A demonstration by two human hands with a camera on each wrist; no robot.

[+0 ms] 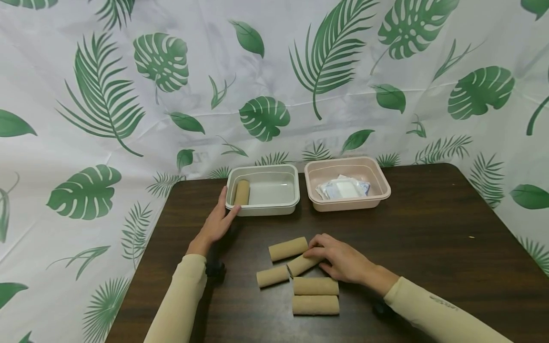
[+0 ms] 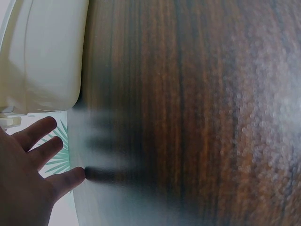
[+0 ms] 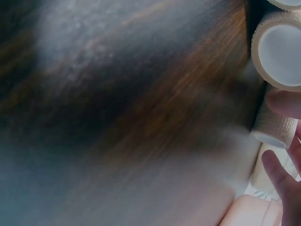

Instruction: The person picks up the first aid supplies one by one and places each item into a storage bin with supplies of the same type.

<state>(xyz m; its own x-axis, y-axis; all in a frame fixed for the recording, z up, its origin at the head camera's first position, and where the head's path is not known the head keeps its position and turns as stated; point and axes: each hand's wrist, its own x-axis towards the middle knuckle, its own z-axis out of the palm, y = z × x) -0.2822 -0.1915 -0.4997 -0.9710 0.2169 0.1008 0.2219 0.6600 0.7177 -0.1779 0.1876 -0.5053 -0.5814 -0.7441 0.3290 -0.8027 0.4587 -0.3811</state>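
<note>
In the head view my left hand (image 1: 217, 222) rests at the front left corner of a pale grey plastic bin (image 1: 274, 209), its fingers fairly straight. One brown cardboard tube (image 1: 242, 193) lies inside that bin at its left end. My right hand (image 1: 345, 259) grips the right end of another cardboard tube (image 1: 302, 265) on the table, thumb on the near side and fingers over the top. Close around it lie further tubes: one behind (image 1: 288, 249), one to the left (image 1: 273, 276), and a side-by-side pair (image 1: 315, 286) in front.
A pink plastic bin (image 1: 349, 205) with white and blue packets (image 1: 344, 188) stands right of the grey bin at the back of the dark wooden table (image 1: 429, 228). Behind the table hangs a white sheet (image 1: 274, 71) printed with green leaves.
</note>
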